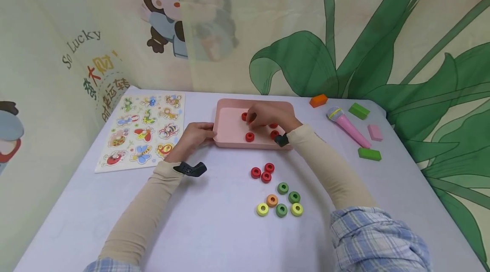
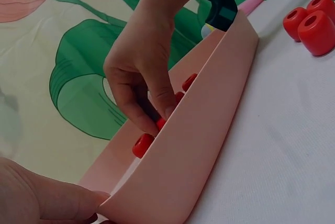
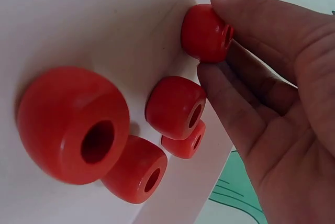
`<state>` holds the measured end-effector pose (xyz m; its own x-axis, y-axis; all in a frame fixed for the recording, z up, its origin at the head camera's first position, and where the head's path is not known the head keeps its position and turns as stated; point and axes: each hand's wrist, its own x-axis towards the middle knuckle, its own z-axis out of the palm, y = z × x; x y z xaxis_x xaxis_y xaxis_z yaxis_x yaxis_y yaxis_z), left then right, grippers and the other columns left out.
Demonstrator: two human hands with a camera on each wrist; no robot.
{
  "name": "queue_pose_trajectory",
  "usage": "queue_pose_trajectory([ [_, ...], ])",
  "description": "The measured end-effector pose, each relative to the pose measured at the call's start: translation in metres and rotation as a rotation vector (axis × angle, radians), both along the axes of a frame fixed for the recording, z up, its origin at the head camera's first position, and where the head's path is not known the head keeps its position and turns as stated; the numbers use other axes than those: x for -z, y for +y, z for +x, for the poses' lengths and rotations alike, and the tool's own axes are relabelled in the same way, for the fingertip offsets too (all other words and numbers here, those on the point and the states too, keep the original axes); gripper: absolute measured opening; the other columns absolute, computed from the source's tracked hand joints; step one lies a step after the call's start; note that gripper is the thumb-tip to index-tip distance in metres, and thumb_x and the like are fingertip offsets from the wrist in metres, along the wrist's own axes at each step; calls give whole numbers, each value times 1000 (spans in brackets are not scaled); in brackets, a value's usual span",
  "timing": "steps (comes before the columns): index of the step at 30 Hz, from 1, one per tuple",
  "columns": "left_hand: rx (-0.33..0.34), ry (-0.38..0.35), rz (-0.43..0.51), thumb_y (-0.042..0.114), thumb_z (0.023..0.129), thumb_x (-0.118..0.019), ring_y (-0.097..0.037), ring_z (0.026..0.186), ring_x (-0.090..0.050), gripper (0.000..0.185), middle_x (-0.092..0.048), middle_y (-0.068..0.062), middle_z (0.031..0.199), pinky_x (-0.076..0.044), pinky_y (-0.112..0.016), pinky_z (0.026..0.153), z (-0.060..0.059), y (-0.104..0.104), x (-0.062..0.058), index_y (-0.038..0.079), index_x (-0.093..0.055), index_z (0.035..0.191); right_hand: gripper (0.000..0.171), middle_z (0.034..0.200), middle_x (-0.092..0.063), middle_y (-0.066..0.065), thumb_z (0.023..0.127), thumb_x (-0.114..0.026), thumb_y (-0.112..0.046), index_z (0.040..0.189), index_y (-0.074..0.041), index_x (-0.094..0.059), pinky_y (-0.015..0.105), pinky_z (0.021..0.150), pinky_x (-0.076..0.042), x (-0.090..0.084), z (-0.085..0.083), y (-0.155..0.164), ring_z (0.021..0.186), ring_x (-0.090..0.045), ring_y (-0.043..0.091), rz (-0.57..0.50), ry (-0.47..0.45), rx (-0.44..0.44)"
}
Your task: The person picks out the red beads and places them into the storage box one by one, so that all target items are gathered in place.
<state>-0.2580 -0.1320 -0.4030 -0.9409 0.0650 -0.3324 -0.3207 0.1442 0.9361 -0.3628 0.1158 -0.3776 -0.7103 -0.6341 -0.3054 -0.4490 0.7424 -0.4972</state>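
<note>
**Kid:** Fingers (image 3: 230, 4) of which hand have the red bead?

**Me:** I see the right hand (image 1: 268, 115) pinching one red bead (image 3: 205, 31) between thumb and fingertips. It is inside the pink tray (image 1: 226, 136), and the bead sits low against the tray floor.

**Kid:** Are more beads close by?

**Me:** Yes. Four other red beads (image 3: 175, 106) lie in the tray just beside those fingers, near the palm.

**Kid:** What about the other hand?

**Me:** The left hand (image 1: 193, 137) grips the tray's near left corner. Its thumb curls over the rim.

**Kid:** What is out on the counter (image 1: 214, 229)?

**Me:** Three red beads (image 1: 262, 172) sit in a bunch closer to me than the fingers, outside the tray. A bit nearer still are green, yellow and orange beads (image 1: 281, 204). Left of the left hand lies a bug puzzle board (image 1: 143, 131). Off to the right of the right hand are a pink toy microphone (image 1: 346, 126) and some colored blocks (image 1: 369, 153).
</note>
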Motion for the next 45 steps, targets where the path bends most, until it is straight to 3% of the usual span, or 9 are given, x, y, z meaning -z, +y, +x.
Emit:
queue_pose_trajectory([
  [10, 8, 3, 0, -5, 93, -58, -33, 116, -56, 45, -52, -26, 135, -51, -36, 97, 1, 3, 5, -9, -50, 137, 21, 105, -64, 2, 91, -72, -20, 111, -15, -72, 31, 76, -52, 5, 5, 5, 91, -57, 23, -27, -31, 38],
  [13, 9, -2, -3, -5, 93, -58, -33, 117, -56, 45, -52, -26, 135, -51, -35, 96, 2, 4, 4, -9, -50, 138, 26, 112, -63, 2, 90, -73, -21, 116, -15, -70, 35, 78, -54, 0, 8, 8, 93, -58, 24, -57, -58, 72],
  [17, 5, -11, -6, -5, 93, -58, -33, 117, -56, 45, -52, -25, 136, -51, -36, 97, 2, 5, 3, -7, -51, 138, 33, 117, -62, 2, 89, -73, -24, 121, -15, -68, 39, 85, -52, -14, 15, 14, 103, -56, 20, -68, -6, 98],
  [22, 16, -5, -3, -5, 94, -58, -32, 118, -55, 46, -51, -25, 137, -50, -37, 98, 3, 5, 2, -8, -49, 139, 34, 112, -65, 3, 89, -74, -26, 121, -12, -69, 37, 87, -50, -30, 43, 31, 103, -55, 18, -85, 124, 32],
  [26, 26, 26, 32, -8, 93, -55, -34, 117, -54, 45, -50, -29, 136, -49, -36, 98, 3, 4, 2, -12, -48, 137, 33, 111, -67, 7, 88, -76, -17, 119, -6, -70, 34, 89, -54, -32, 76, 50, 102, -61, 23, -163, 114, -69],
  [30, 24, 58, 65, -10, 93, -53, -36, 118, -53, 44, -50, -32, 135, -49, -36, 99, 3, 1, 0, -16, -46, 136, 33, 114, -67, 11, 87, -76, -12, 119, -3, -69, 35, 91, -54, -25, 104, 65, 106, -61, 27, -217, 1, -70],
  [34, 20, 54, 47, -9, 93, -54, -35, 118, -53, 45, -49, -31, 136, -49, -35, 99, 2, 0, -2, -15, -45, 137, 36, 116, -65, 9, 87, -77, -13, 120, -3, -68, 33, 92, -53, -8, 120, 77, 109, -61, 24, -276, -116, -42],
  [39, 23, 40, 37, -8, 93, -54, -33, 118, -54, 46, -50, -30, 136, -49, -35, 99, 1, -1, 0, -14, -46, 138, 38, 116, -66, 9, 86, -77, -12, 121, -1, -66, 32, 91, -54, 19, 125, 87, 108, -63, 23, -394, -221, -16],
  [45, 24, 56, 40, -9, 93, -54, -33, 116, -54, 45, -50, -32, 135, -49, -35, 99, 2, 1, 1, -14, -46, 137, 36, 115, -66, 5, 86, -77, -11, 120, -5, -67, 30, 92, -53, 37, 124, 89, 105, -63, 20, -433, -228, 9],
])
